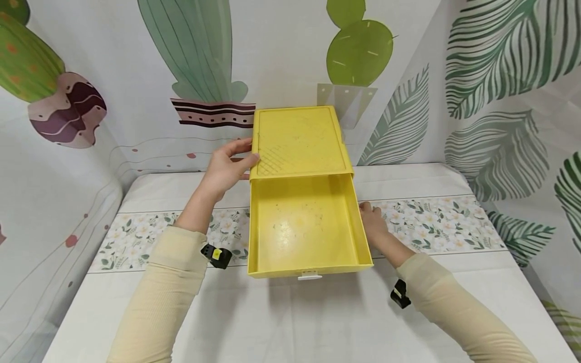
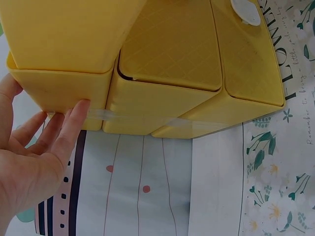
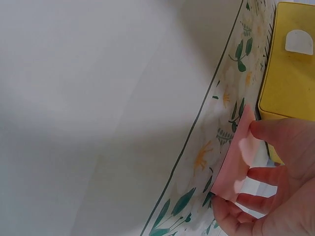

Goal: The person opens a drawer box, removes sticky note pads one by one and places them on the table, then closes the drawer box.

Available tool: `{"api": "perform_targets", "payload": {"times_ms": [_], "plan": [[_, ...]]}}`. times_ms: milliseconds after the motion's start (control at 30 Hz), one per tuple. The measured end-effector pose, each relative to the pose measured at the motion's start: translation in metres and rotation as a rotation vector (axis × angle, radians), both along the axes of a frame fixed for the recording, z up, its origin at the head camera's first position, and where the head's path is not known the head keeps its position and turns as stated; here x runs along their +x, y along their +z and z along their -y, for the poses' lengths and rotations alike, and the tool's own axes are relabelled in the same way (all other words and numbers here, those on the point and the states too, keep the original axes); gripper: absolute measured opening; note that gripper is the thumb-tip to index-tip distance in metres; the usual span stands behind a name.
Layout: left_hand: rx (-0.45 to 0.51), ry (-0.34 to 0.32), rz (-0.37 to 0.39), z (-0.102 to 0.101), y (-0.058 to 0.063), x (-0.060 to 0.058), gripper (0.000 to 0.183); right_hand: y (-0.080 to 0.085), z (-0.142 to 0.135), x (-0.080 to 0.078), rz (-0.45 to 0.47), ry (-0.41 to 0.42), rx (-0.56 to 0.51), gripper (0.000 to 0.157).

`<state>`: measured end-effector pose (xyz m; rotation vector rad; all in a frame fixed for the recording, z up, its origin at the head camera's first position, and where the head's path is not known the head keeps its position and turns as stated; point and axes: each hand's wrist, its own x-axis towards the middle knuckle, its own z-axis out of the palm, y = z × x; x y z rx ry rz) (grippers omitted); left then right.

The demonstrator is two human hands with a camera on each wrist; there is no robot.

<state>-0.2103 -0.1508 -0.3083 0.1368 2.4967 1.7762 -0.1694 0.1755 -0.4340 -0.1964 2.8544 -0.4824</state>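
Right wrist: Floral-banded white cloth (image 3: 98, 98) stretches open beside the flat pink strip (image 3: 234, 164) our right hand (image 3: 294, 191) grips by its edges.

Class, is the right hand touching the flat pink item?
Touching. The right wrist view shows the right hand holding the flat pink item, its thumb directly against the pink surface.

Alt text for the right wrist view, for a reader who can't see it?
The right hand grips a flat pink item over a white cloth with a floral band, beside a yellow drawer unit with a white handle.
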Motion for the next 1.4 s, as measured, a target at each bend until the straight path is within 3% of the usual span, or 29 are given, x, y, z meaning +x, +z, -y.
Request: {"api": "perform_targets", "payload": {"times_ms": [467, 833, 1167, 1400], "plan": [[-0.003, -0.001, 0.000, 0.000, 0.001, 0.001, 0.053, 0.013, -0.008, -0.003, -0.042, 0.079, 0.079, 0.045], [0.005, -0.004, -0.001, 0.000, 0.000, 0.000, 0.052, 0.037, -0.013, -0.004, -0.081, 0.100, 0.083, 0.054], [0.003, -0.004, -0.001, 0.000, 0.000, -0.002, 0.053, 0.061, -0.024, 0.003, -0.309, 0.188, 0.063, 0.036], [0.011, -0.001, 0.004, 0.000, 0.000, -0.001, 0.052, 0.081, -0.025, 0.011, -0.392, 0.211, 0.040, 0.033]]}}
